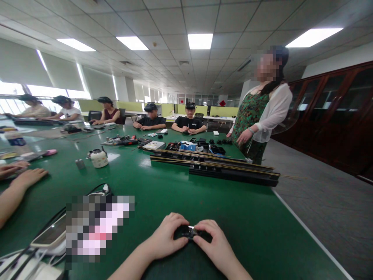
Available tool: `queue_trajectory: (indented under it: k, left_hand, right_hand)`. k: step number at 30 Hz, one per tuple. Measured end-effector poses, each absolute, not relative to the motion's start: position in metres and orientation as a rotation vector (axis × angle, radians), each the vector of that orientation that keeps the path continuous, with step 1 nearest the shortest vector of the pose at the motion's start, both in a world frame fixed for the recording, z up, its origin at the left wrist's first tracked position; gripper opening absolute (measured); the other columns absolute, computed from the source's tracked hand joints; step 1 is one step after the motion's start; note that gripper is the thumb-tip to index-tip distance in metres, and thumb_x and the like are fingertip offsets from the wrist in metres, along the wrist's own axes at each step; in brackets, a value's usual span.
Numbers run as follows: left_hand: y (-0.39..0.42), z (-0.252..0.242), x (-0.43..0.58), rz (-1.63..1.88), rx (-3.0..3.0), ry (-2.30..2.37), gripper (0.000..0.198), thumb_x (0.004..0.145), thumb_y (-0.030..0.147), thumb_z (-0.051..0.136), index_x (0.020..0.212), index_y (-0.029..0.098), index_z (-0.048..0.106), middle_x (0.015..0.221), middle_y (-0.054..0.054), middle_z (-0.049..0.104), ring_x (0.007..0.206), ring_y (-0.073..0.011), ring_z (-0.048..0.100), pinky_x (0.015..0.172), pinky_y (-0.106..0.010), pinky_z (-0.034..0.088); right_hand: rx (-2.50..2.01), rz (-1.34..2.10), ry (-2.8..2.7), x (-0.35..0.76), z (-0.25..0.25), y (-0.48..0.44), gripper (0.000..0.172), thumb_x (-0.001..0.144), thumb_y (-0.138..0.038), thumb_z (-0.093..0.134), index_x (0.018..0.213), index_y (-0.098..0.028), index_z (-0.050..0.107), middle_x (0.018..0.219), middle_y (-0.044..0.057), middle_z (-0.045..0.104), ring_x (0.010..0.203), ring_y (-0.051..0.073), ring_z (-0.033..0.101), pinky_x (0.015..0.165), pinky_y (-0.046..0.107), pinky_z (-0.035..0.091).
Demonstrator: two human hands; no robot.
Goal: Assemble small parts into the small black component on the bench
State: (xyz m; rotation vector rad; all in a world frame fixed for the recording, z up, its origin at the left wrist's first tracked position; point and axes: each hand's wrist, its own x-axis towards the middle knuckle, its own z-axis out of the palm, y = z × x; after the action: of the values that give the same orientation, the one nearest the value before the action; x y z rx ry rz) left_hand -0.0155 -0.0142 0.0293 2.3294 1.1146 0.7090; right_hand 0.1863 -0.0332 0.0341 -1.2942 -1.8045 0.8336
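Just above the near part of the green table (151, 210), a small black piece with a bright, shiny middle (191, 232) is pinched between both hands. My left hand (170, 234) closes on its left side with thumb and fingers. On the other side, my right hand (212, 236) grips it the same way, so the fingertips nearly meet. The fingers cover much of the piece, and its exact kind cannot be made out.
Long black rails (233, 175) with thin brass-coloured rods lie across the table ahead. A phone (51, 233) with cables is at the left, near a co-worker's hand (30, 177). Beyond stand a white kettle-shaped pot (98, 158) and a grey cylinder (79, 163). A person (259, 105) stands at right.
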Motion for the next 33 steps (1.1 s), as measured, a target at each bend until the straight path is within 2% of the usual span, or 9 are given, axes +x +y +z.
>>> queue_trajectory:
  k: [7,16,26,33]
  left_hand:
    - [-0.0152,0.033,-0.0157,0.695,2.319,1.105,0.035,0.074,0.024,0.064,0.108,0.024,0.057,0.106,-0.004,0.058,0.101,-0.0233,0.049,0.09,-0.034,0.038]
    - [-0.0167,0.0334,-0.0133,0.68,2.309,1.126,0.036,0.074,0.026,0.064,0.109,0.024,0.058,0.107,-0.005,0.058,0.102,-0.0245,0.049,0.091,-0.035,0.038]
    - [-0.0167,0.0327,-0.0111,0.69,2.319,1.119,0.035,0.073,0.024,0.064,0.108,0.024,0.057,0.107,-0.005,0.058,0.102,-0.0241,0.049,0.091,-0.035,0.038]
    - [-0.0173,0.0335,-0.0111,0.687,2.311,1.112,0.034,0.076,0.028,0.063,0.11,0.024,0.057,0.108,-0.005,0.058,0.102,-0.024,0.049,0.091,-0.034,0.038]
  right_hand:
    - [-1.308,0.8,-1.911,0.1836,0.0376,-0.0367,0.017,0.069,-0.028,0.065,0.085,-0.029,0.07,0.098,0.003,0.067,0.102,0.024,0.054,0.093,0.039,0.036]
    - [-1.323,0.773,-1.926,0.1857,0.0396,-0.0386,0.016,0.068,-0.029,0.064,0.083,-0.028,0.071,0.095,0.004,0.068,0.099,0.025,0.055,0.091,0.039,0.038]
    - [-1.324,0.719,-1.965,0.1846,0.0438,-0.0425,0.014,0.068,-0.021,0.061,0.08,-0.027,0.066,0.09,0.002,0.067,0.095,0.022,0.055,0.087,0.035,0.039]
    - [-1.294,0.762,-1.938,0.187,0.0407,-0.04,0.012,0.07,-0.026,0.063,0.08,-0.028,0.068,0.09,0.001,0.069,0.094,0.023,0.056,0.087,0.035,0.039]
